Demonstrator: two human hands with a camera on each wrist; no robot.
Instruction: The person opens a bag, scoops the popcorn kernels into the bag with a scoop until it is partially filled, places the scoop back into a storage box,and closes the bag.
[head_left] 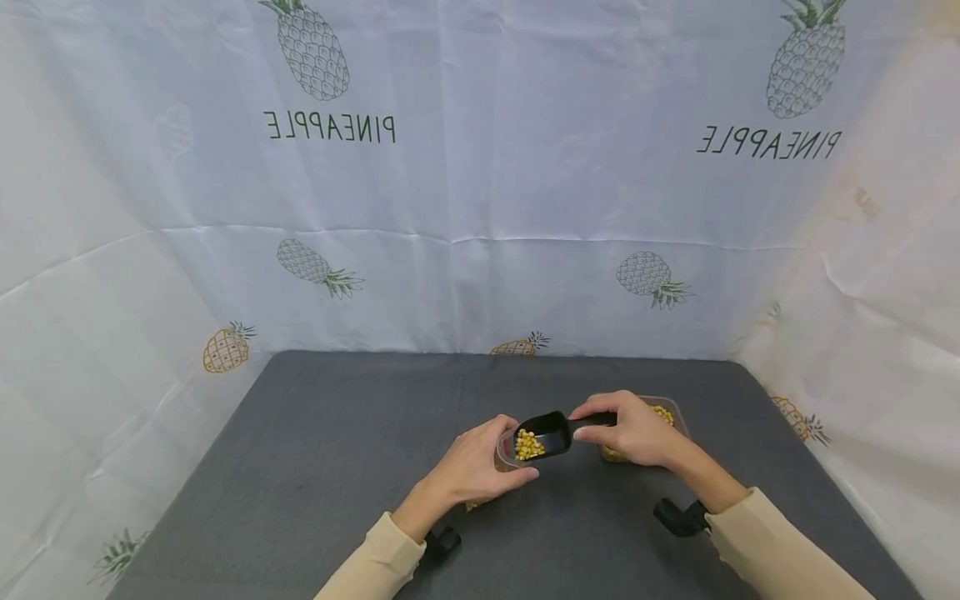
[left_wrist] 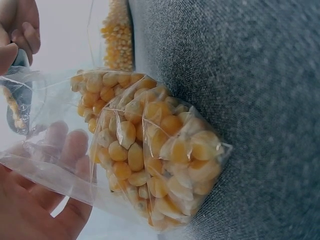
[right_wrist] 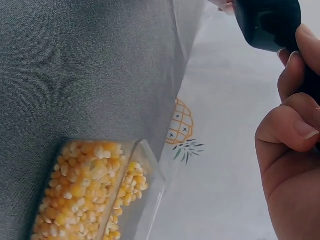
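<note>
My left hand (head_left: 474, 463) holds the upper part of a clear plastic bag (left_wrist: 145, 150), its thumb and fingers around the mouth. Corn kernels fill the bag's lower part, which looks to rest on the table in the left wrist view. By its handle, my right hand (head_left: 636, 430) grips a black scoop (head_left: 555, 433). Yellow corn kernels (head_left: 528, 446) lie in the scoop, whose front end is at the bag's mouth. Behind the right hand, partly hidden by it, stands a clear plastic container (right_wrist: 156, 182) holding more corn kernels (right_wrist: 80, 190).
A dark grey cloth covers the table (head_left: 322, 467). White curtains (head_left: 465, 183) with pineapple prints hang behind it and at both sides. Black wrist straps with small cameras sit on both wrists.
</note>
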